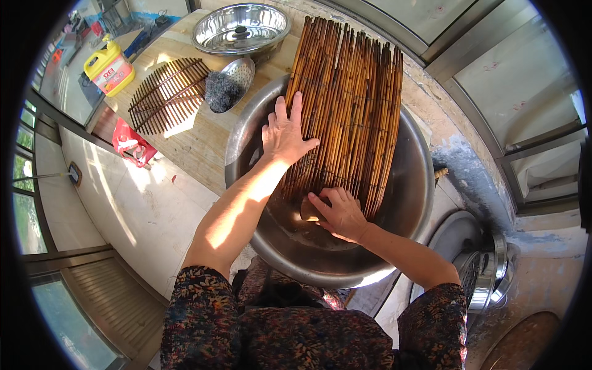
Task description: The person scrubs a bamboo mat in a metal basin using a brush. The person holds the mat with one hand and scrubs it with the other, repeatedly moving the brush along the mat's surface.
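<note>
A mat of thin brown reed or bamboo sticks, bound with cross threads, leans in a large metal basin. Its lower end reaches down to brownish water, and the upper end rises past the far rim. My left hand rests on the mat's left edge, fingers spread. Low in the basin, my right hand has its thumb and fingers around a brown rounded object by the mat's bottom end. The fingers partly hide that object, and its kind is unclear.
On the wooden table are a slatted wooden rack, a perforated ladle with steel wool, a shiny pot lid and a yellow detergent jug. A red plastic bag hangs at its edge. Metal pans stand right.
</note>
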Demonstrator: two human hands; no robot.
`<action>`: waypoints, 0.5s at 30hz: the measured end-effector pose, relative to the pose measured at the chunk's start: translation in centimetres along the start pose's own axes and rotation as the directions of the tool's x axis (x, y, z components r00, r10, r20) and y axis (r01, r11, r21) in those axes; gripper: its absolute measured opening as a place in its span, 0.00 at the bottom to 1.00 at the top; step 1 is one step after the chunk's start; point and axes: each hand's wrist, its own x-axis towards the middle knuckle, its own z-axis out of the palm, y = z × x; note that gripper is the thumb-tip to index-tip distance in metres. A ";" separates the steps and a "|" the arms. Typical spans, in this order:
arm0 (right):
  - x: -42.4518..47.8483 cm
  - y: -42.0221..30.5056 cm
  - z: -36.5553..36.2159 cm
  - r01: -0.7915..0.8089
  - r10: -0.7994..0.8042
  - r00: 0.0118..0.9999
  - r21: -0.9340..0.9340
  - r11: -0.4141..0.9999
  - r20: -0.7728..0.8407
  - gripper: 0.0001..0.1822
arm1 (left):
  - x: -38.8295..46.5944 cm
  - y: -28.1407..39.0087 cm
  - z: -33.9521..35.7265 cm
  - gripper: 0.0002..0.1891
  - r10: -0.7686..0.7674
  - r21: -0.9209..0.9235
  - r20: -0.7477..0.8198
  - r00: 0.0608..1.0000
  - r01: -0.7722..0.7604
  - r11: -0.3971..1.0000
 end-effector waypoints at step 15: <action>0.0 0.0 -0.9 0.195 -0.195 0.981 0.017 0.981 -0.013 0.41 | 1.3 -0.9 -2.0 0.47 -0.107 -0.423 -0.011 0.994 0.092 0.901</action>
